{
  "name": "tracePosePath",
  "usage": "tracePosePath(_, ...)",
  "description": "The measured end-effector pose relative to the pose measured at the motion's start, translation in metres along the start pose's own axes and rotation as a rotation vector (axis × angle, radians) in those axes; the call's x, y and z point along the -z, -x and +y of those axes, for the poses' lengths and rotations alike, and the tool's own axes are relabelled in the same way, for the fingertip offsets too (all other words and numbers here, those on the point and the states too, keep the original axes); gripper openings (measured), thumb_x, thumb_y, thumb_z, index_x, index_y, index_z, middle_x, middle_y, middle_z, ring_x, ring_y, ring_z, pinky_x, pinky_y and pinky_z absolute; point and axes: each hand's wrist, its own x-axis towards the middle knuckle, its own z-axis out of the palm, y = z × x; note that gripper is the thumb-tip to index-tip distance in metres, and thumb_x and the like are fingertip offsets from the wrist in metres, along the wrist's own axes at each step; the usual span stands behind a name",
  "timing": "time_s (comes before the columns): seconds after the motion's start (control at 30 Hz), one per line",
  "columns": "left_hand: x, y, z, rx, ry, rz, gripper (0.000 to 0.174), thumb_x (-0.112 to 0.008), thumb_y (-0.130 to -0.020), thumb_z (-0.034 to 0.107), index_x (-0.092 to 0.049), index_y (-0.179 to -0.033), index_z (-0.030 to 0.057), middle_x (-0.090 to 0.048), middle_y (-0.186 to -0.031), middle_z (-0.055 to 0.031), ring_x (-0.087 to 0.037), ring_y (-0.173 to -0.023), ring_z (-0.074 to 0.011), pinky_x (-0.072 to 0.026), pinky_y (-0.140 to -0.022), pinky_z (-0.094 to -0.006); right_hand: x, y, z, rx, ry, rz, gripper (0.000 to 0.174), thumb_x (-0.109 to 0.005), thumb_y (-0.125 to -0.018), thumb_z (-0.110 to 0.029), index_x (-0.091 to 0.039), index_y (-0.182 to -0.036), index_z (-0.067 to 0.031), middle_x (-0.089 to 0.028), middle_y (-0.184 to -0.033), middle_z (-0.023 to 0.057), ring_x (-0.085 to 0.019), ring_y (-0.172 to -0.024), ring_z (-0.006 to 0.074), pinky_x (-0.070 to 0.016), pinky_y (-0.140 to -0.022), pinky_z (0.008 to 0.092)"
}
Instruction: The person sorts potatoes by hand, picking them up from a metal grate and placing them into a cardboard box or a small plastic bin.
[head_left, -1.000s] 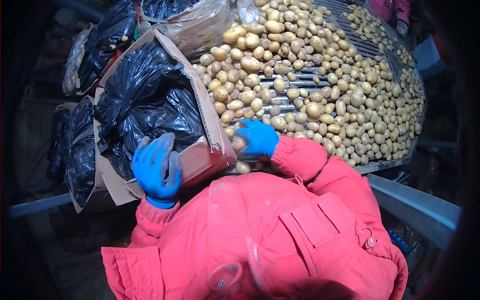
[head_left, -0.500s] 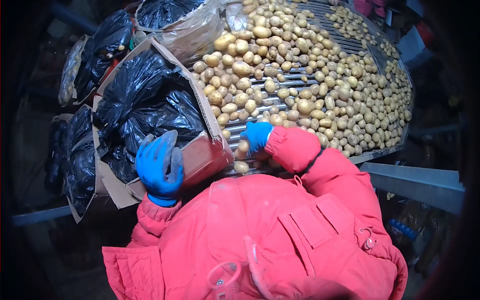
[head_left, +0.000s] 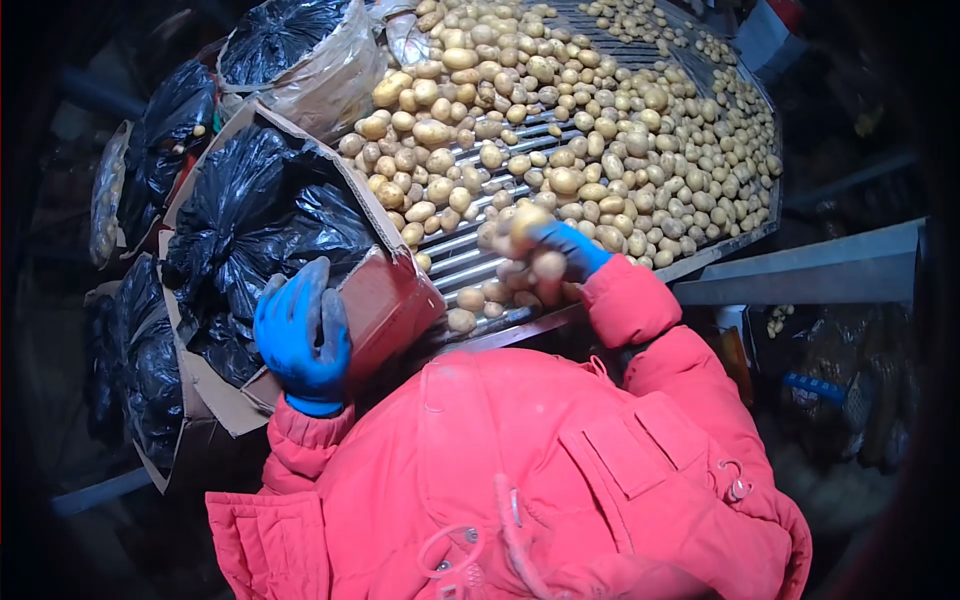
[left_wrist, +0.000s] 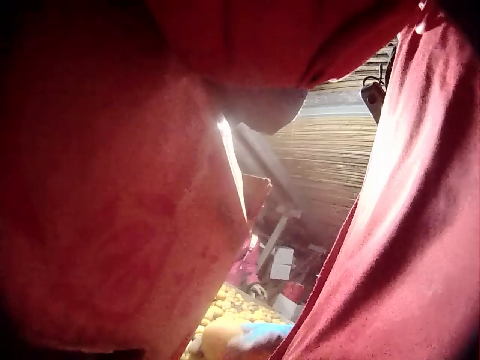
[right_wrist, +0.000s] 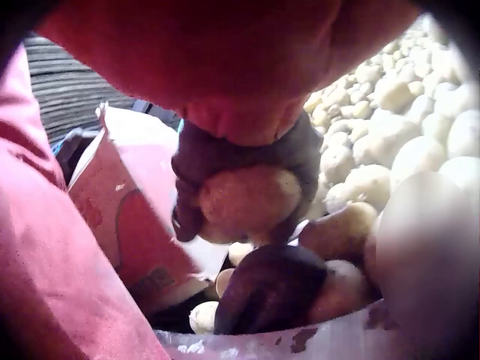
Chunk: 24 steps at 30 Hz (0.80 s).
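My right hand (head_left: 572, 248), in a blue glove, is over the near edge of a slatted metal table (head_left: 462, 265). It grips a potato (right_wrist: 251, 199) against the palm in the right wrist view, with more potatoes (head_left: 548, 265) close by its fingers in the head view. My left hand (head_left: 300, 335), gloved alike, lies at the near side of a cardboard box (head_left: 390, 300), fingers extended. A black plastic bag (head_left: 235, 215) lines that box. In the left wrist view sleeve and box cover most of the picture, and the left hand is mostly hidden.
A broad heap of potatoes (head_left: 640, 150) covers much of the slatted table. Behind the box stands another bag-lined container (head_left: 325, 90); more black bags (head_left: 150, 350) are at the left. A metal beam (head_left: 800, 270) runs off to the right.
My right hand has moved right along the near table edge, now with a potato raised in its grip. The left hand stays at the box. The head view has swung right.
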Motion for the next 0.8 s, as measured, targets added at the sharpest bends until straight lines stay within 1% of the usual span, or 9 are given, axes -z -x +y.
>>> tracePosePath(0.13,0.002,0.0,0.003,-0.01,-0.004,-0.006,0.022,-0.06,-0.093,0.008,-0.069,-0.11,-0.0023,-0.072,-0.108,-0.0145,-0.068,-0.1,-0.0299,-0.0482,-0.096,-0.0438,0.0,0.048,-0.002,0.156,-0.545,0.07,0.061,-0.053,-0.097,-0.049,-0.049,-0.14,-0.006,-0.063,-0.127,0.017,-0.068,-0.103,0.0324,-0.061,-0.072,0.0398)
tracePosePath(0.33,0.005,0.004,0.005,-0.062,-0.002,-0.058,0.023,-0.058,-0.095,0.006,-0.069,-0.113,-0.002,-0.072,-0.111,-0.0142,-0.067,-0.1,-0.0312,-0.0477,-0.096,-0.0422,0.04,0.115,0.057,0.314,-0.689,0.169,0.063,-0.055,-0.095,-0.054,-0.053,-0.135,-0.0053,-0.065,-0.124,0.0161,-0.068,-0.105,0.0328,-0.0613,-0.072,0.0447)
tracePosePath(0.4,0.003,0.005,0.005,-0.052,0.009,-0.077,0.024,-0.057,-0.094,0.007,-0.069,-0.112,-0.0052,-0.072,-0.11,-0.016,-0.068,-0.101,-0.0314,-0.0468,-0.098,-0.044,0.033,0.152,0.069,0.383,-0.554,0.434,0.064,-0.058,-0.092,-0.057,-0.054,-0.131,-0.0057,-0.065,-0.119,0.0193,-0.07,-0.097,0.0367,-0.0597,-0.059,0.0398)
tracePosePath(0.5,0.001,0.005,0.002,-0.064,0.016,-0.106,0.024,-0.055,-0.095,0.005,-0.068,-0.112,-0.006,-0.071,-0.112,-0.0167,-0.068,-0.102,-0.0316,-0.0466,-0.098,-0.0434,0.043,0.219,0.093,0.394,-0.749,0.504,0.068,-0.057,-0.092,-0.057,-0.052,-0.132,-0.0019,-0.059,-0.125,0.0286,-0.066,-0.1,0.0454,-0.0587,-0.054,0.0384)
tracePosePath(0.53,0.0,0.005,0.002,-0.066,0.018,-0.107,0.024,-0.055,-0.095,0.005,-0.069,-0.112,-0.0059,-0.072,-0.112,-0.0166,-0.068,-0.102,-0.0313,-0.0466,-0.098,-0.0434,0.055,0.239,0.099,0.42,-0.897,0.415,0.07,-0.057,-0.091,-0.059,-0.053,-0.131,-0.0018,-0.059,-0.125,0.0292,-0.066,-0.1,0.0454,-0.0586,-0.052,0.0391)
tracePosePath(0.6,-0.001,0.007,0.001,-0.063,0.012,-0.109,0.024,-0.055,-0.095,0.005,-0.069,-0.111,-0.0058,-0.072,-0.112,-0.0163,-0.068,-0.102,-0.0308,-0.0468,-0.098,-0.0433,0.112,0.282,0.138,0.576,-0.756,0.634,0.066,-0.06,-0.089,-0.06,-0.056,-0.129,-0.0073,-0.06,-0.127,0.0228,-0.065,-0.103,0.0446,-0.0603,-0.063,0.0414)
tracePosePath(0.63,-0.002,0.007,0.0,-0.069,-0.005,-0.114,0.023,-0.055,-0.096,0.005,-0.069,-0.111,-0.0056,-0.072,-0.113,-0.0155,-0.068,-0.102,-0.03,-0.0471,-0.098,-0.0434,0.137,0.304,0.151,0.629,-0.946,0.732,0.055,-0.06,-0.09,-0.055,-0.058,-0.125,-0.0116,-0.062,-0.121,0.0181,-0.063,-0.106,0.0422,-0.0593,-0.077,0.0462)
tracePosePath(0.77,-0.003,0.008,-0.002,-0.089,-0.018,-0.123,0.023,-0.055,-0.097,0.006,-0.068,-0.113,-0.0053,-0.072,-0.113,-0.0149,-0.068,-0.103,-0.03,-0.047,-0.098,-0.0436,0.28,0.396,0.233,0.723,-0.89,1.319,0.05,-0.074,-0.082,-0.035,-0.056,-0.123,-0.0119,-0.06,-0.115,0.0121,-0.059,-0.106,0.0317,-0.0506,-0.094,0.0476)
tracePosePath(0.8,-0.003,0.008,-0.002,-0.094,-0.02,-0.126,0.024,-0.055,-0.097,0.006,-0.068,-0.113,-0.0052,-0.071,-0.114,-0.0148,-0.068,-0.103,-0.0301,-0.0469,-0.098,-0.0436,0.289,0.408,0.236,0.726,-0.921,1.392,0.05,-0.071,-0.084,-0.037,-0.055,-0.126,-0.0129,-0.058,-0.12,0.0116,-0.056,-0.11,0.0309,-0.0466,-0.098,0.0465)
